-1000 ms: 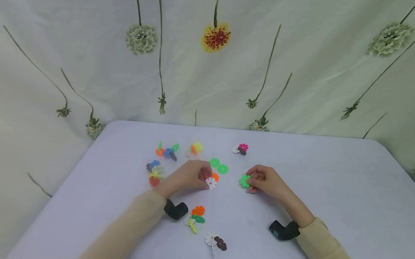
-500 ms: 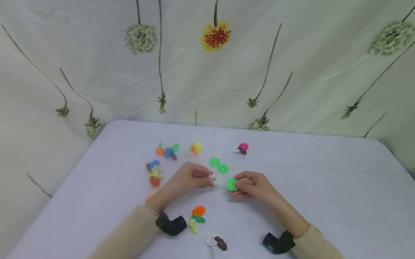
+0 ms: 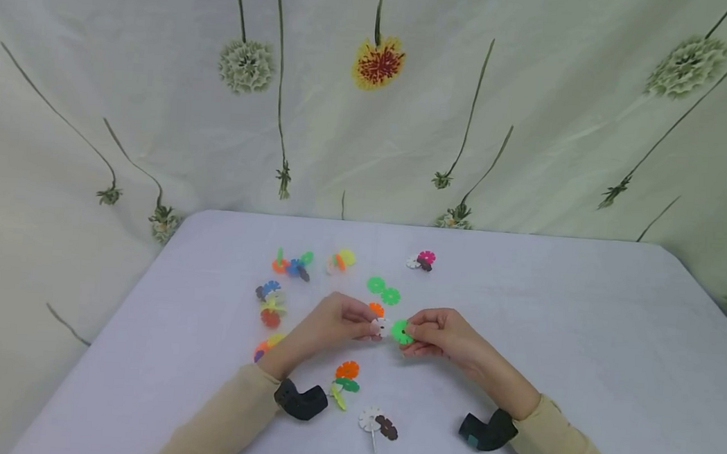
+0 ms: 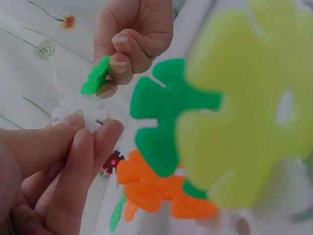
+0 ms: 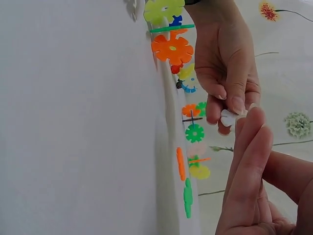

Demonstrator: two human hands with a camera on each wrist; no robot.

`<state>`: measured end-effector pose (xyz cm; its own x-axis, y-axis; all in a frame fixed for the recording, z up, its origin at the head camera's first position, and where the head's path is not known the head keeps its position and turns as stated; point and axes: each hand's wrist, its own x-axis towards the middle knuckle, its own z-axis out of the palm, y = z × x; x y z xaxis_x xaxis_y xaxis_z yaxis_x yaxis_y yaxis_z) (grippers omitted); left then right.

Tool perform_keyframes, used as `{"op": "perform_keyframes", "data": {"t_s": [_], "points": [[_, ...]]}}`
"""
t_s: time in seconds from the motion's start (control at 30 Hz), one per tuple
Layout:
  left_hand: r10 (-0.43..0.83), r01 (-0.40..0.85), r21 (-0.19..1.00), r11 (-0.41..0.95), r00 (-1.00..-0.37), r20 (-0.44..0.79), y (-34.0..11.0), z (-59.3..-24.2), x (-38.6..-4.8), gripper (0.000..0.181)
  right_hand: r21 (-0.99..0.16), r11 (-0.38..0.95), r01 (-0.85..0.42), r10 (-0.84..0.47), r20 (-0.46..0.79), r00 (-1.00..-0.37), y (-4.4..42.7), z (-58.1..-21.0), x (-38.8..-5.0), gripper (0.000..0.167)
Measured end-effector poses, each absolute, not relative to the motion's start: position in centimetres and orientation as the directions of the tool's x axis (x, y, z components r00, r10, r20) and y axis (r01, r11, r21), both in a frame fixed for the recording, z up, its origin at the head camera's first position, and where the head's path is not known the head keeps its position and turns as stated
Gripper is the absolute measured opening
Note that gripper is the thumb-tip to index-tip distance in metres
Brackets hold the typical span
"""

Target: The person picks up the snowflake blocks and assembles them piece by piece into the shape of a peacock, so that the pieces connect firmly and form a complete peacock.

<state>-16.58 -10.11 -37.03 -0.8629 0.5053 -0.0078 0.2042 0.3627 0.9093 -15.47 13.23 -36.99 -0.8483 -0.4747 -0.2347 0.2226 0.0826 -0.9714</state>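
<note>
In the head view, my left hand pinches a white notched snowflake disc between thumb and fingers. My right hand pinches a bright green snowflake disc. The two discs face each other edge to edge; whether they touch I cannot tell. The left wrist view has the green disc tilted just above the white disc. From the right wrist, the white disc shows partly, while the green one is hidden behind fingers. A loose orange disc lies just past my left fingertips.
Two loose green discs lie beyond the hands. Joined colourful clusters stand at left, at the back, and nearer me an orange, green and yellow cluster and a white-brown cluster. The white table meets a flowered cloth backdrop.
Both hands have moved toward each other, the right one leftward with the green disc, the left one slightly rightward with the white disc. The gap between the discs has narrowed.
</note>
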Motion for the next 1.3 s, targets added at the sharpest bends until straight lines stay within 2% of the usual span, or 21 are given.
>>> {"op": "perform_keyframes", "data": {"t_s": [0.13, 0.27, 0.4, 0.7, 0.83, 0.97, 1.07, 1.17, 1.23, 1.3], "points": [[0.538, 0.305, 0.867, 0.395, -0.842, 0.051, -10.1, -36.6, -16.6, 0.012, -0.975, 0.088, 0.205, -0.480, -0.222, -0.849, 13.3, -36.7, -15.7, 0.021], [0.557, 0.422, 0.787, 0.449, -0.822, 0.123, -9.9, -36.0, -16.5, 0.010, -0.980, 0.150, 0.132, -0.485, -0.189, -0.854, 13.2, -36.5, -15.9, 0.021], [0.552, 0.473, 0.744, 0.471, -0.816, 0.169, -9.8, -35.7, -16.4, 0.007, -0.978, 0.185, 0.092, -0.495, -0.174, -0.851, 12.8, -36.5, -15.9, 0.020], [0.549, 0.587, 0.664, 0.462, -0.778, 0.306, -9.3, -35.6, -16.6, 0.004, -0.986, 0.100, 0.134, -0.425, -0.164, -0.890, 11.7, -36.5, -15.6, 0.016], [0.527, 0.516, 0.734, 0.441, -0.811, 0.253, -10.0, -35.9, -16.9, 0.004, -0.986, 0.089, 0.143, -0.434, -0.167, -0.885, 11.2, -36.6, -15.9, 0.019], [0.462, 0.344, 0.853, 0.393, -0.876, 0.141, -11.1, -36.3, -17.7, 0.007, -0.982, 0.177, 0.065, -0.497, -0.146, -0.855, 11.3, -36.1, -17.7, 0.024], [0.406, 0.228, 0.897, 0.380, -0.912, 0.059, -11.8, -36.7, -18.0, 0.012, -0.944, 0.325, -0.065, -0.438, -0.089, -0.895, 11.1, -36.0, -19.9, 0.025], [0.380, 0.163, 0.915, 0.370, -0.925, 0.011, -12.1, -37.2, -18.0, 0.016, -0.832, 0.529, -0.167, -0.341, -0.028, -0.940, 10.2, -36.4, -21.8, 0.025], [0.377, 0.143, 0.925, 0.352, -0.926, 0.000, -12.1, -37.4, -17.9, 0.018, -0.726, 0.650, -0.223, -0.328, -0.004, -0.945, 9.7, -36.9, -22.7, 0.025], [0.378, 0.155, 0.930, 0.335, -0.925, 0.018, -12.1, -37.6, -17.9, 0.019, -0.649, 0.710, -0.274, -0.358, 0.003, -0.934, 9.3, -37.2, -23.2, 0.022]]}}
